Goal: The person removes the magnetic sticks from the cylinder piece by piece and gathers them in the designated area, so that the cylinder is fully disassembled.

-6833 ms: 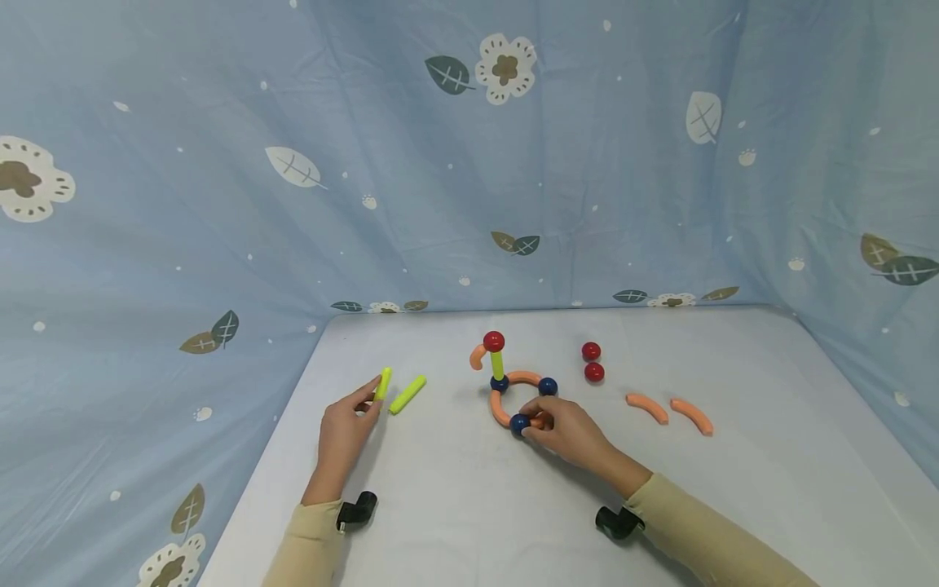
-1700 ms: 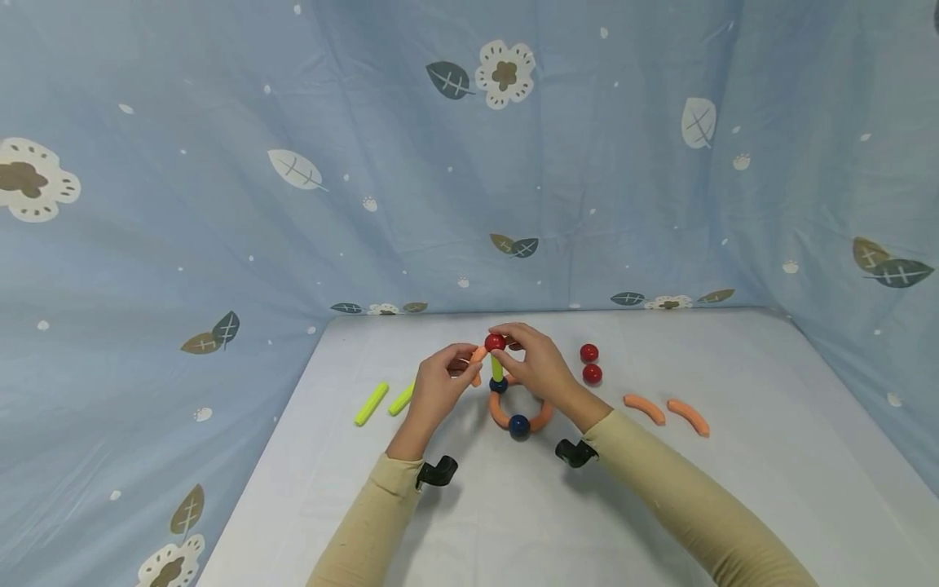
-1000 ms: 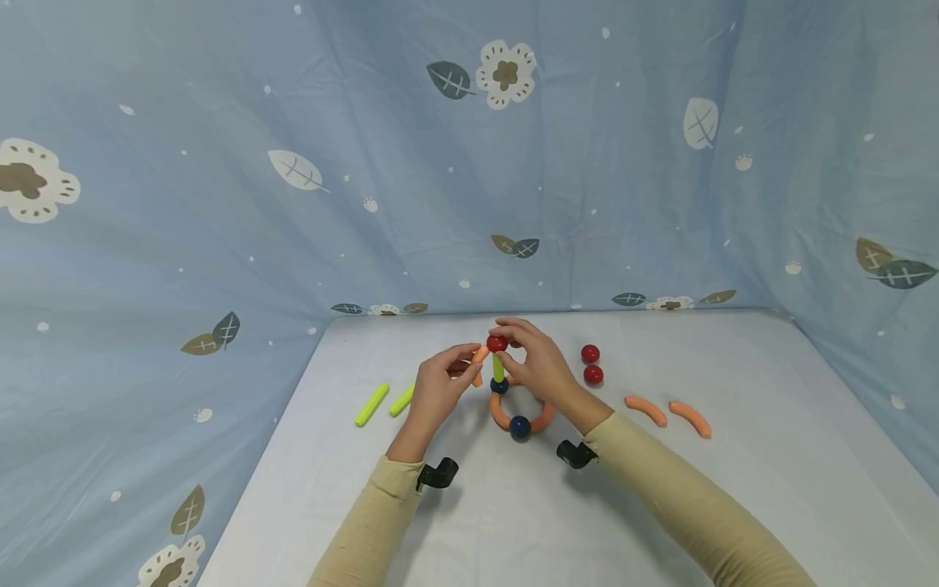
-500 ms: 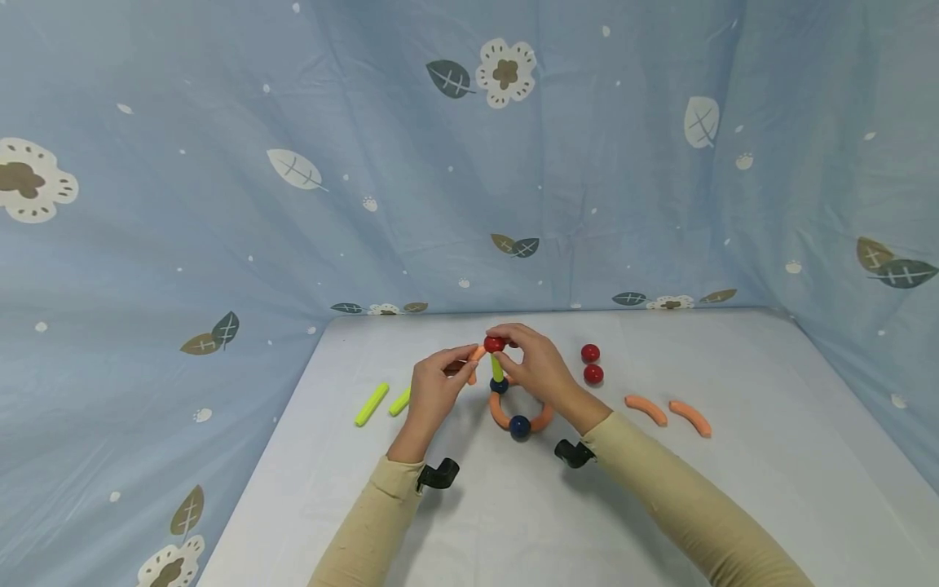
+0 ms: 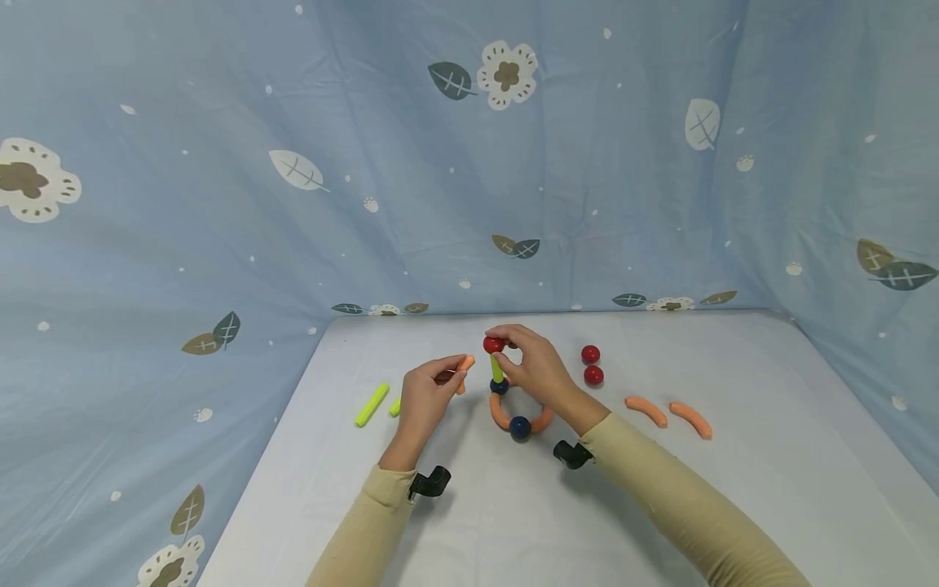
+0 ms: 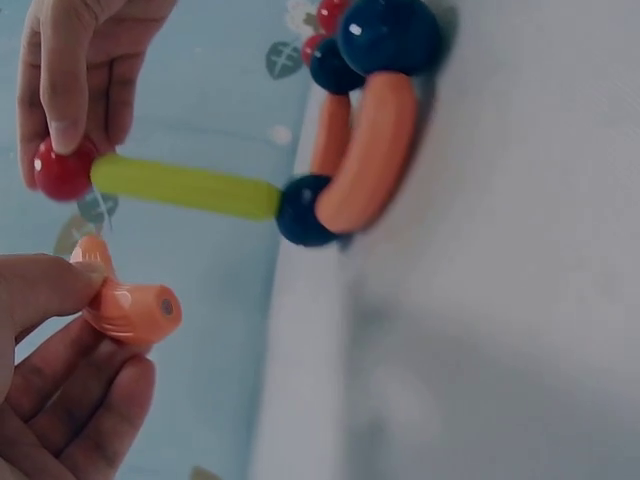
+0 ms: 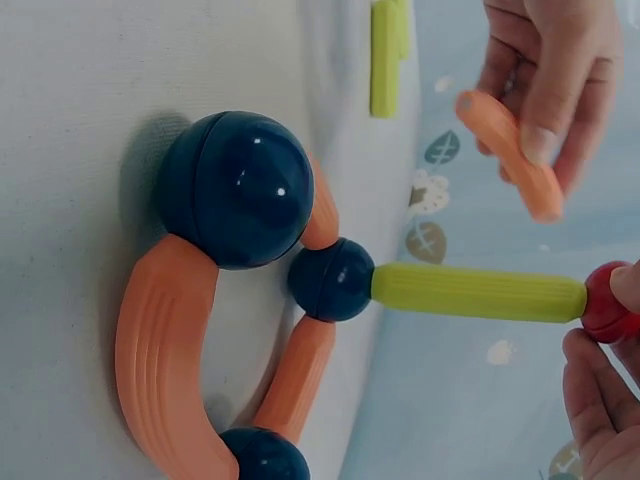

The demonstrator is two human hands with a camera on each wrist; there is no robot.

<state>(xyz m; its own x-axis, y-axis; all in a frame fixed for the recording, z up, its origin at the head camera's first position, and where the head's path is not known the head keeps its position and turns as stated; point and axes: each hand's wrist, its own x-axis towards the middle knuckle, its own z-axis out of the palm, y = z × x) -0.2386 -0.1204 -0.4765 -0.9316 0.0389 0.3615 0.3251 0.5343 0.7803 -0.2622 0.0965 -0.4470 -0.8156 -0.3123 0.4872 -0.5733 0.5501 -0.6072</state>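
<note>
Main risk is the tower. The yellow-green rod (image 7: pixel 478 291) stands on one blue ball (image 7: pixel 335 279) of the orange-and-blue ring (image 7: pixel 165 350), so a sideways shove on the red ball (image 6: pixel 65 168) up top could lever a joint apart or drag the ring over the tabletop (image 5: pixel 469 505). Your right hand (image 5: pixel 537 365) pinches that ball between its fingers; loosen early and the rod might tip. The grip's far side is hidden, so I can't vouch for how square it is.

Your left hand (image 5: pixel 428 395) pinches the curved orange piece (image 6: pixel 140 312) around its middle, thumb against fingers, both ends poking out. It's in the air left of the red ball, near but not touching. The disc (image 6: pixel 167 307) in its end looks like a magnet; come in skewed and it could grab off-axis or twist in your pinch.
</note>
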